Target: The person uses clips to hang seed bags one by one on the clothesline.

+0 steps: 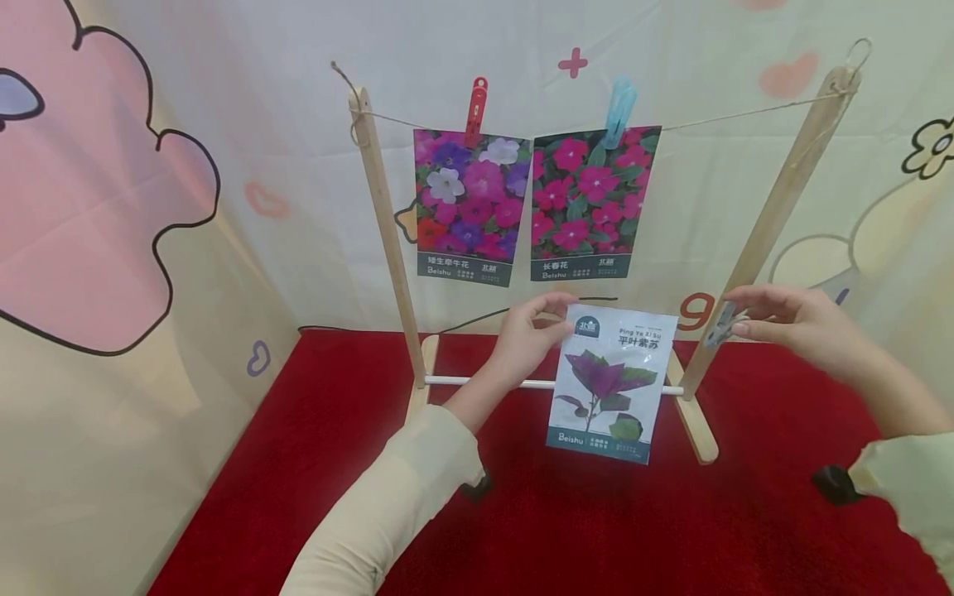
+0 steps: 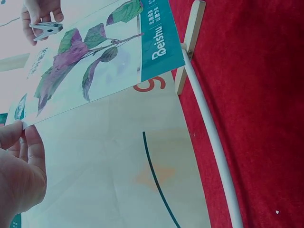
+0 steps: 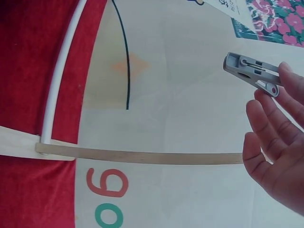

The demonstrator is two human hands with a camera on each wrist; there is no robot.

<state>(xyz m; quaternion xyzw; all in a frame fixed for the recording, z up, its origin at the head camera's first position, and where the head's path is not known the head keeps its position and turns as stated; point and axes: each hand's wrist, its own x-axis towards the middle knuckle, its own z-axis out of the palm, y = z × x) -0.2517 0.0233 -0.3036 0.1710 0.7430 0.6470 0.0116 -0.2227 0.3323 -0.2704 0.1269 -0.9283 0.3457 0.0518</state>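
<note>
My left hand [image 1: 531,338] pinches the upper left corner of a white seed packet [image 1: 607,385] with a purple-leaved plant printed on it. The packet hangs in front of the rack, below the string. Off to the right, my right hand [image 1: 793,323] holds a grey clothespin [image 3: 251,71] between thumb and fingers, near the right post. On the string [image 1: 734,118], a red clothespin [image 1: 476,112] holds a packet of mixed flowers [image 1: 471,203], and a blue clothespin [image 1: 619,112] holds a packet of pink flowers [image 1: 592,203].
The string runs between a left wooden post [image 1: 387,223] and a right wooden post [image 1: 782,207]. A white rod [image 1: 532,384] joins them low down. The stand rests on red cloth [image 1: 462,538], with a printed curtain [image 1: 261,149] behind.
</note>
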